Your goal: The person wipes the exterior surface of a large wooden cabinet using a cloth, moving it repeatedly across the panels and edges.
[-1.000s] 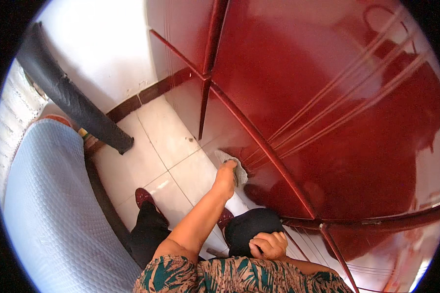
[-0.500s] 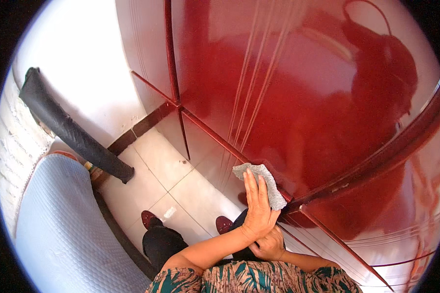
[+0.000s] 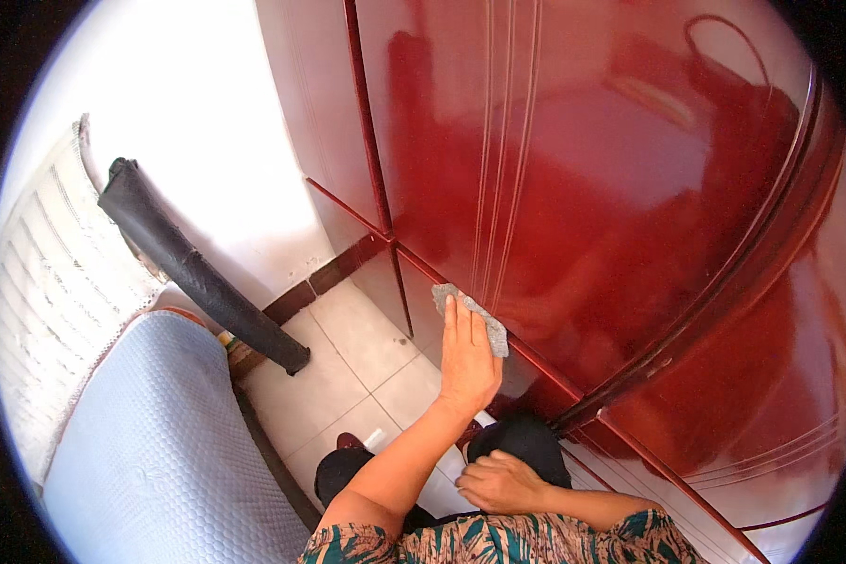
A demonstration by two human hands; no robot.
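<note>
A grey cloth [image 3: 484, 327] lies against the long raised dark-red trim [image 3: 545, 368] of a glossy red cabinet [image 3: 592, 216]. My left hand [image 3: 470, 352] holds it there, its fingers straight and close together over the cloth, pointing toward the far end of the trim. Lower down, my right hand [image 3: 503, 484] rests by my dark-trousered knee [image 3: 526, 446]. Its fingers are curled in and nothing shows in them.
At left is a bed corner with a light-blue quilted cover [image 3: 160, 423]. Beyond it, a black-wrapped post [image 3: 202, 268] leans by the white wall [image 3: 197, 113]. Pale floor tiles [image 3: 348, 352] lie between bed and cabinet. A curved dark-red edge [image 3: 705, 305] crosses the cabinet at right.
My left hand has slid the cloth along the trim, away from me and to the left. My right hand, which was beside the left wrist, now sits apart from it at the knee. The view has shifted.
</note>
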